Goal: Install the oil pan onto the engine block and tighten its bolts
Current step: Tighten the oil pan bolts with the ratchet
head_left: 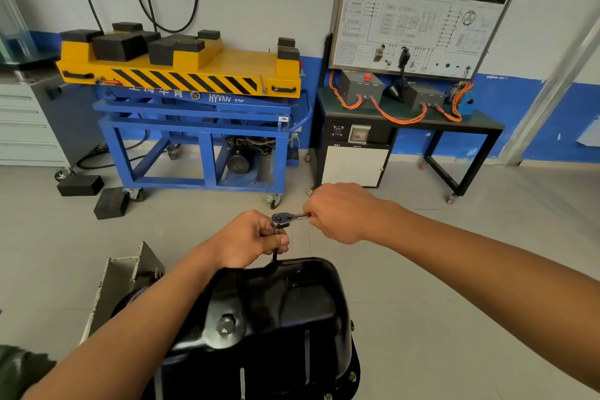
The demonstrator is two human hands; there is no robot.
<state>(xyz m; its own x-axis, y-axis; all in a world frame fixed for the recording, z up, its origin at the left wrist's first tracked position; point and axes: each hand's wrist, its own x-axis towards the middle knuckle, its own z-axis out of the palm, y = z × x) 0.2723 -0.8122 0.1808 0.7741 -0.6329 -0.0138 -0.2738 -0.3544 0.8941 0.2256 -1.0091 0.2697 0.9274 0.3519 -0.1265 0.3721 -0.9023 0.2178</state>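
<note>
The glossy black stamped-steel oil pan (pixel 276 318) is sitting at 6 o'clock in the view, with a silver hex drain plug (pixel 225 325) showing on its left wall. The left hand (pixel 250 240) is curling its fingers round the slim dark extension bar (pixel 275 255), which is standing upright at the pan's 12 o'clock rim. The right hand (pixel 341 213) is gripping the handle of the chrome ratchet wrench (pixel 281 219) (only a red sliver of the handle is showing). A yellow-and-blue lift trolley (pixel 181 75) is standing at 11 o'clock.
</note>
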